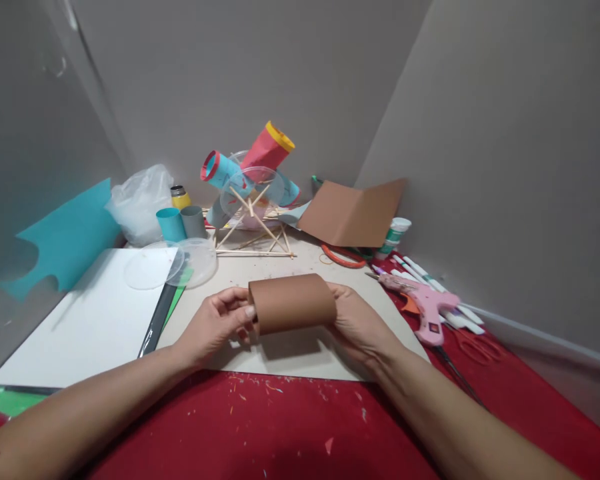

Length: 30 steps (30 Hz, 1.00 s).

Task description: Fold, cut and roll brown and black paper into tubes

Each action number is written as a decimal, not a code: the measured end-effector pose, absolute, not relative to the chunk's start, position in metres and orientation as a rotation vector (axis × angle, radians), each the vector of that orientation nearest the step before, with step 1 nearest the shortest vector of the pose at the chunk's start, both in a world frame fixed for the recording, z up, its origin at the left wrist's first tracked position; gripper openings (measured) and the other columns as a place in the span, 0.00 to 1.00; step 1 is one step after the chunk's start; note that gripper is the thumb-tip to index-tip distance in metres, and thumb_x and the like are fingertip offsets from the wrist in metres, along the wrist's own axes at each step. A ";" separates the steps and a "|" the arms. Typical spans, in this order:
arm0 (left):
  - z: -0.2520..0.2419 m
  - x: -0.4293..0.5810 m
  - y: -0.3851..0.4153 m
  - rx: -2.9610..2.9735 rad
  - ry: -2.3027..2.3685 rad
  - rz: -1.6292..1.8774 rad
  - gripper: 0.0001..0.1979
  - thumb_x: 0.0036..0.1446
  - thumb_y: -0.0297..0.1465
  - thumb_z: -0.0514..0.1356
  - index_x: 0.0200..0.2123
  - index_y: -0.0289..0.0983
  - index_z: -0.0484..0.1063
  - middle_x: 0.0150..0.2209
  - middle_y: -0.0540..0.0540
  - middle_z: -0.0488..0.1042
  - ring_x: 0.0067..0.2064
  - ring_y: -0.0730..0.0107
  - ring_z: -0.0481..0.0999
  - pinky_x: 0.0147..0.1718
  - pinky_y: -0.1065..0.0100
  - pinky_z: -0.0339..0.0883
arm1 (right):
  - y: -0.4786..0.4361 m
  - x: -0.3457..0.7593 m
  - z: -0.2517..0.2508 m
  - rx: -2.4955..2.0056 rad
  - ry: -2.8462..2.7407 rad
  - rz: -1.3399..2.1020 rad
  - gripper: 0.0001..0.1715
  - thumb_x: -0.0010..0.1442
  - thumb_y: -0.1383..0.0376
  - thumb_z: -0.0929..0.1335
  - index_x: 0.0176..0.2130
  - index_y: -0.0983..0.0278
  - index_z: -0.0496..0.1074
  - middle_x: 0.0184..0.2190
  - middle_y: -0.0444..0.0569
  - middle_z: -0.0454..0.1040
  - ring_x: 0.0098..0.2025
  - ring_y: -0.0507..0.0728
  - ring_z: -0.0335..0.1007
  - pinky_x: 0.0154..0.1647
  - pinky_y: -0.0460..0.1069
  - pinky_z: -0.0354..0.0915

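A brown paper tube (294, 304) lies sideways between my two hands, just above a pale board (225, 357). My left hand (225, 320) pinches the tube's left rim, its thumb at the front edge. At the opposite end, my right hand (353, 323) grips the tube; most of its fingers are hidden behind or inside the paper. Beyond the tube stands a wooden stick frame (253, 230) carrying a wheel of clear plastic discs (240, 193) with a red paper tube (267, 150) and blue paper tubes (225, 167).
On the right are a pink glue gun (433, 307), white markers (420, 273), red scissors (480, 347) and folded brown paper (350, 213). To the left lie white sheets (95, 313), clear lids (197, 263), a blue paper tube (171, 225), a grey tube (193, 221) and cut blue paper (80, 233).
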State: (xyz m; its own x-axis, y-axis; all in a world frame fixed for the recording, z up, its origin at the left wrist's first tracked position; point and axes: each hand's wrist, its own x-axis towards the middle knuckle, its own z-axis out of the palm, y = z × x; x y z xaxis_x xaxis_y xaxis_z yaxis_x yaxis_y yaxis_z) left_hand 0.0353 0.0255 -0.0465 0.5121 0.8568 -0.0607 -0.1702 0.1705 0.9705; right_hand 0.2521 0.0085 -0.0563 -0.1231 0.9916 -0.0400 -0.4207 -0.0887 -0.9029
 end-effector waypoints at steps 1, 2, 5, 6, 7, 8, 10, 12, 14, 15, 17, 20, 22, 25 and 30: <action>-0.046 0.036 0.023 1.206 0.723 0.840 0.18 0.51 0.38 0.68 0.41 0.33 0.73 0.27 0.50 0.74 0.24 0.78 0.71 0.23 0.74 0.66 | 0.008 0.251 -0.059 -0.858 -0.891 1.538 0.16 0.42 0.71 0.77 0.36 0.64 0.81 0.28 0.47 0.82 0.33 0.58 0.77 0.38 0.51 0.71; -0.045 0.036 0.021 1.220 0.717 0.849 0.18 0.51 0.38 0.68 0.40 0.33 0.73 0.27 0.51 0.73 0.23 0.78 0.70 0.23 0.75 0.66 | 0.009 0.249 -0.062 -0.856 -0.855 1.560 0.18 0.41 0.71 0.78 0.36 0.64 0.81 0.28 0.47 0.82 0.33 0.58 0.77 0.38 0.51 0.71; -0.046 0.036 0.016 1.206 0.702 0.848 0.20 0.51 0.39 0.68 0.42 0.34 0.71 0.26 0.52 0.72 0.21 0.79 0.69 0.22 0.74 0.66 | 0.011 0.245 -0.070 -0.902 -0.717 1.574 0.19 0.39 0.68 0.79 0.35 0.64 0.80 0.29 0.46 0.82 0.31 0.57 0.77 0.36 0.50 0.72; -0.046 0.036 0.014 1.191 0.699 0.844 0.21 0.51 0.39 0.68 0.43 0.34 0.70 0.26 0.52 0.72 0.21 0.79 0.69 0.22 0.74 0.66 | 0.012 0.244 -0.072 -0.933 -0.666 1.565 0.19 0.37 0.68 0.79 0.34 0.63 0.80 0.29 0.46 0.82 0.30 0.56 0.77 0.34 0.49 0.73; -0.047 0.036 0.013 1.175 0.694 0.840 0.21 0.51 0.40 0.68 0.44 0.34 0.69 0.26 0.52 0.72 0.21 0.79 0.69 0.22 0.73 0.67 | 0.012 0.243 -0.073 -0.971 -0.623 1.551 0.19 0.36 0.67 0.80 0.33 0.63 0.80 0.29 0.45 0.82 0.30 0.56 0.76 0.33 0.48 0.73; -0.048 0.037 0.012 1.165 0.689 0.839 0.22 0.51 0.40 0.68 0.44 0.34 0.69 0.26 0.53 0.71 0.21 0.78 0.69 0.22 0.73 0.67 | 0.013 0.242 -0.075 -1.009 -0.588 1.535 0.20 0.35 0.67 0.80 0.32 0.63 0.80 0.29 0.45 0.82 0.29 0.55 0.76 0.31 0.48 0.73; -0.049 0.037 0.011 1.158 0.685 0.845 0.20 0.51 0.40 0.67 0.43 0.34 0.70 0.25 0.53 0.70 0.21 0.77 0.70 0.22 0.73 0.67 | 0.013 0.241 -0.076 -1.072 -0.549 1.509 0.21 0.32 0.66 0.81 0.31 0.63 0.80 0.29 0.46 0.82 0.30 0.56 0.76 0.31 0.48 0.73; -0.050 0.036 0.010 1.171 0.685 0.849 0.18 0.53 0.40 0.66 0.41 0.33 0.72 0.24 0.53 0.69 0.22 0.78 0.71 0.23 0.74 0.66 | 0.012 0.241 -0.076 -1.112 -0.544 1.497 0.21 0.30 0.67 0.81 0.30 0.63 0.79 0.29 0.46 0.82 0.33 0.59 0.77 0.34 0.51 0.74; -0.050 0.037 0.010 1.180 0.688 0.842 0.17 0.54 0.39 0.65 0.39 0.32 0.73 0.26 0.51 0.71 0.22 0.79 0.70 0.23 0.75 0.66 | 0.011 0.241 -0.078 -1.130 -0.546 1.489 0.21 0.30 0.67 0.81 0.29 0.63 0.79 0.29 0.47 0.82 0.36 0.61 0.78 0.38 0.53 0.74; -0.050 0.037 0.010 1.178 0.688 0.835 0.16 0.54 0.39 0.64 0.39 0.32 0.74 0.26 0.51 0.71 0.22 0.80 0.70 0.23 0.75 0.65 | 0.010 0.242 -0.079 -1.133 -0.552 1.491 0.21 0.31 0.66 0.81 0.30 0.63 0.79 0.29 0.47 0.82 0.37 0.62 0.78 0.39 0.54 0.74; -0.050 0.037 0.009 1.160 0.693 0.826 0.14 0.54 0.38 0.63 0.37 0.32 0.74 0.25 0.51 0.72 0.21 0.80 0.68 0.23 0.75 0.65 | 0.007 0.242 -0.081 -1.120 -0.584 1.501 0.20 0.35 0.64 0.81 0.32 0.63 0.79 0.29 0.47 0.82 0.38 0.63 0.78 0.41 0.55 0.74; -0.050 0.038 0.008 1.138 0.725 0.843 0.10 0.54 0.34 0.61 0.27 0.32 0.72 0.22 0.52 0.70 0.21 0.79 0.67 0.23 0.75 0.64 | 0.003 0.243 -0.083 -1.092 -0.711 1.512 0.19 0.39 0.63 0.80 0.35 0.63 0.79 0.30 0.49 0.82 0.37 0.62 0.78 0.41 0.55 0.74; -0.050 0.038 0.008 1.199 0.748 0.876 0.10 0.54 0.30 0.59 0.22 0.33 0.69 0.20 0.52 0.69 0.22 0.78 0.68 0.24 0.74 0.63 | 0.001 0.244 -0.081 -1.085 -0.806 1.499 0.18 0.40 0.61 0.79 0.34 0.63 0.80 0.29 0.50 0.81 0.33 0.62 0.77 0.37 0.54 0.74; -0.051 0.034 0.009 1.488 0.778 0.973 0.10 0.55 0.26 0.54 0.24 0.34 0.72 0.23 0.49 0.74 0.27 0.73 0.72 0.28 0.73 0.65 | -0.003 0.246 -0.074 -1.122 -0.904 1.426 0.16 0.39 0.59 0.80 0.30 0.61 0.81 0.27 0.49 0.81 0.26 0.58 0.75 0.28 0.50 0.72; -0.059 0.025 0.012 2.087 0.730 1.148 0.14 0.60 0.24 0.52 0.41 0.35 0.77 0.35 0.43 0.81 0.36 0.66 0.80 0.36 0.69 0.70 | -0.010 0.246 -0.054 -1.214 -1.182 1.190 0.17 0.38 0.64 0.80 0.33 0.57 0.82 0.29 0.47 0.80 0.27 0.56 0.73 0.24 0.46 0.68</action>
